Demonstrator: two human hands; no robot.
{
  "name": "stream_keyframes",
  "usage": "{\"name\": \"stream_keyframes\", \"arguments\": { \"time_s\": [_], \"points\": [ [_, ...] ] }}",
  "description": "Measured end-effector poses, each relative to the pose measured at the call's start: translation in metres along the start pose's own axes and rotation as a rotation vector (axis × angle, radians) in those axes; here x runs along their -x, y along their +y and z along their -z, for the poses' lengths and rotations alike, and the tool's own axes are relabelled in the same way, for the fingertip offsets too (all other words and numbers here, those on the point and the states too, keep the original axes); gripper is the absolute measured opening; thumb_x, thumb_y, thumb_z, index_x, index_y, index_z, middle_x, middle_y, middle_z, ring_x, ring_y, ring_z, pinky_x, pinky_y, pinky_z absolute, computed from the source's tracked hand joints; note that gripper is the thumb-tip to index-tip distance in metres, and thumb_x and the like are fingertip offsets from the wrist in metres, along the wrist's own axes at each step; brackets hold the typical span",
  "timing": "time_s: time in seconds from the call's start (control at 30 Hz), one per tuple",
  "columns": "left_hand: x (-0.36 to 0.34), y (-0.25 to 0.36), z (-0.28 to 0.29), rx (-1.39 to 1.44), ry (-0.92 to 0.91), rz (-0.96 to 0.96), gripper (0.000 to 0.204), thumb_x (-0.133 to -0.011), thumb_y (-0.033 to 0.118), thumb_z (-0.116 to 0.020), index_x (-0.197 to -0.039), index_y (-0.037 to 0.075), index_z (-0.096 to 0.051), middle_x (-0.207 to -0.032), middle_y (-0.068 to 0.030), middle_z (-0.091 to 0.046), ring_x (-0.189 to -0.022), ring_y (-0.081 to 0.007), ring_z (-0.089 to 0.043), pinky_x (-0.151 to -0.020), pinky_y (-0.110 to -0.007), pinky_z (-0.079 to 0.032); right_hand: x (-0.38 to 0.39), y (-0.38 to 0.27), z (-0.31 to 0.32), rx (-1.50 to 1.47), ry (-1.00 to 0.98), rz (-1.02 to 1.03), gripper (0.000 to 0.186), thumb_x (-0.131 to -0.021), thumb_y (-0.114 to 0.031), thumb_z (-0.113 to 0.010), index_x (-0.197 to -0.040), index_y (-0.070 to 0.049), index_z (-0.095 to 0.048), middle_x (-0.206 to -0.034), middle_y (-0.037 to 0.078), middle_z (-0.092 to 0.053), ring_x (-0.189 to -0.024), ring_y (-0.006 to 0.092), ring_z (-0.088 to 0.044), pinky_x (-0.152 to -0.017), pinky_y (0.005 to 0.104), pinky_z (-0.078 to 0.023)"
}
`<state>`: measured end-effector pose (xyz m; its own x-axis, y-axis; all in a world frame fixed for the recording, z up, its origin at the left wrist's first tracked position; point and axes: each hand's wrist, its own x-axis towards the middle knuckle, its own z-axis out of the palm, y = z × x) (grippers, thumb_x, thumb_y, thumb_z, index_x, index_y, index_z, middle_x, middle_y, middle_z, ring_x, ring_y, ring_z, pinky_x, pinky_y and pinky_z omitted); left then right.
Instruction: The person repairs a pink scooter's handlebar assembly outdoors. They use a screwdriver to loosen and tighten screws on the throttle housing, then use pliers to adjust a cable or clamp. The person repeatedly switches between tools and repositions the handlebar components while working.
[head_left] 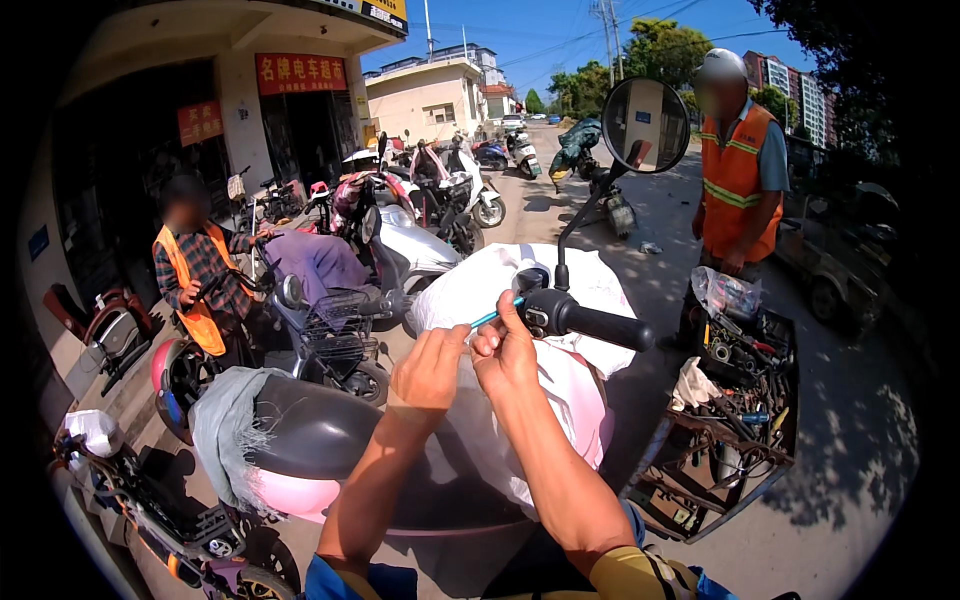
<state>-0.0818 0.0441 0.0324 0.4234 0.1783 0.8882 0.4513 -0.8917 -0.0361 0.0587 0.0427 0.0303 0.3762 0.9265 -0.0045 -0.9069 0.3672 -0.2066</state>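
Both my hands meet at the handlebar of a scooter in front of me. With fingers pinched, my left hand (430, 370) holds one end of a thin blue rod-like tool (487, 319). My right hand (507, 350) is closed around the tool's other end, its thumb raised beside the black switch housing (541, 313). What the tool's tip touches is hidden behind that thumb. To the right of the housing juts a black rubber grip (610, 328). A round mirror (645, 125) rises on a black stalk. White cloth (590, 280) covers the scooter's front.
An open metal cart (790, 400) full of tools stands at the right, with a person in an orange vest (740, 180) behind it. Another vested person (205, 270) is beside a scooter with a wire basket (340, 325). The black seat (310, 425) lies left of my arms.
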Motion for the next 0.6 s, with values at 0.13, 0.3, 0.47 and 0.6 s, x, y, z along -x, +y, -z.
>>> {"name": "stream_keyframes", "arguments": {
  "time_s": [0.13,0.3,0.47,0.6],
  "points": [
    [-0.014,0.004,-0.004,0.602,-0.115,0.620,0.024,-0.105,0.020,-0.056,-0.108,-0.002,-0.065,-0.067,-0.0113,-0.063,-0.057,-0.0254,-0.064,-0.058,-0.032,-0.052,0.004,-0.002,0.009,0.004,-0.142,0.011,0.029,-0.098,-0.033,-0.074,-0.108,-0.007,-0.065,-0.068,-0.004,-0.040,-0.056,0.0110,-0.040,-0.052,0.0273,-0.033],
    [-0.014,-0.008,-0.003,0.927,-0.130,0.777,0.033,-0.103,0.021,-0.060,-0.126,-0.004,-0.059,-0.092,-0.0091,-0.067,-0.071,-0.0169,-0.064,-0.062,-0.026,-0.054,0.007,-0.001,0.004,-0.004,-0.085,0.006,0.022,-0.102,-0.024,-0.069,-0.111,-0.005,-0.063,-0.071,-0.004,-0.041,-0.055,0.0095,-0.038,-0.051,0.0261,-0.031],
    [0.002,0.010,0.003,0.012,-0.053,0.030,0.046,-0.090,0.004,-0.071,-0.135,0.002,-0.058,-0.118,-0.0177,-0.060,-0.098,-0.0322,-0.067,-0.078,-0.039,-0.056,0.004,-0.001,-0.003,-0.051,-0.030,-0.061,0.024,-0.098,-0.029,-0.075,-0.091,-0.014,-0.057,-0.063,-0.005,-0.040,-0.050,0.0099,-0.035,-0.049,0.0253,-0.029],
    [-0.001,0.000,-0.003,-0.032,0.012,-0.022,0.030,-0.092,0.006,-0.070,-0.122,0.003,-0.064,-0.097,-0.0170,-0.065,-0.086,-0.0376,-0.068,-0.073,-0.042,-0.056,-0.003,-0.003,-0.001,-0.037,-0.032,-0.045,0.027,-0.095,-0.032,-0.078,-0.090,-0.014,-0.058,-0.063,-0.004,-0.040,-0.050,0.0103,-0.036,-0.050,0.0259,-0.030]
  ]
}}
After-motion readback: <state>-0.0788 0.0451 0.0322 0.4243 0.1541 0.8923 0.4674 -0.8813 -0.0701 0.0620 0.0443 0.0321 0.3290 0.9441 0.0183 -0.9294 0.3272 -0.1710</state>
